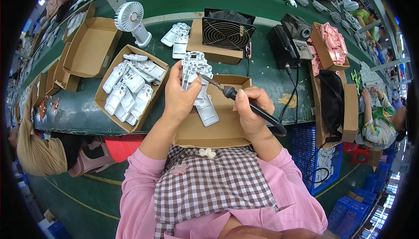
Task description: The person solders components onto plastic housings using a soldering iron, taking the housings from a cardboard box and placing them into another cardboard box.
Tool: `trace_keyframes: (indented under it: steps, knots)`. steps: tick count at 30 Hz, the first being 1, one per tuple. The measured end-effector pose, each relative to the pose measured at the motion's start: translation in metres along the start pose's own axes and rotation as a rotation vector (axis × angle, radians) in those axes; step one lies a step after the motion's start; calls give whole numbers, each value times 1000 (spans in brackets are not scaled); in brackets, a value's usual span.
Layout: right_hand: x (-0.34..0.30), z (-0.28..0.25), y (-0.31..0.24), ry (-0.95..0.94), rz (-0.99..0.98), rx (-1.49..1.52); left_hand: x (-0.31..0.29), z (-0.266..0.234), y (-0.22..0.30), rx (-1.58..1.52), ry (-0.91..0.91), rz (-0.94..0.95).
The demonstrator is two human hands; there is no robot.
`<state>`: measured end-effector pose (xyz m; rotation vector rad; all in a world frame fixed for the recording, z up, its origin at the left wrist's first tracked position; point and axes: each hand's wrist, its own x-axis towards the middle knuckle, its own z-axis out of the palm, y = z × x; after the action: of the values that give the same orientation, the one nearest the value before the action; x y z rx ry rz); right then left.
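My left hand (180,91) is closed around a white plastic housing (197,64) with small electronic parts in its upper end. In my right hand (253,107) is a soldering iron (230,92) with a black handle; its metal tip points left and reaches the housing beside my left thumb. Whether the tip touches it, I cannot tell. Below the held piece, another white housing part (206,111) slants down over a shallow cardboard tray (231,130) in front of me. Two or so similar white housings (179,38) lie behind my left hand.
A carton of white housings (132,88) stands left, near a white handheld fan (132,21). Behind are a black cooling fan (228,29) on cardboard and a black soldering station (290,42) with its cable. Pink parts (331,42) fill a box at right. Other people sit at both sides.
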<state>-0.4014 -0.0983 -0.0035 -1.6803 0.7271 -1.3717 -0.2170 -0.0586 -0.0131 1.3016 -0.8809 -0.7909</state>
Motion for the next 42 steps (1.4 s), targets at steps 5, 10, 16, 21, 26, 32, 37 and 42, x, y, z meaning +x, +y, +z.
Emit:
trace_keyframes:
  steps: [5,10,16,21,26,32,37,42]
  knots:
    - [-1,0,0,9,-37,7,-1,-1,2,-47,-8,-31]
    - [-4,-1,-2,101,-46,172,1,-6,2,-256,-89,-153]
    - [-4,-1,-1,116,-85,196,1,-4,-2,-231,-74,-70]
    - [-4,-2,0,81,-46,139,-3,-1,5,-232,-25,-129]
    - [-1,-2,0,29,-47,-30,-3,-2,8,-204,-27,-157]
    - [1,1,-3,9,-21,-50,-4,-2,6,-162,-12,-143]
    - [0,2,1,3,-20,-41,-3,-4,-4,-105,14,-109]
    - [1,2,-1,-8,-12,-40,1,-6,-15,2,21,17]
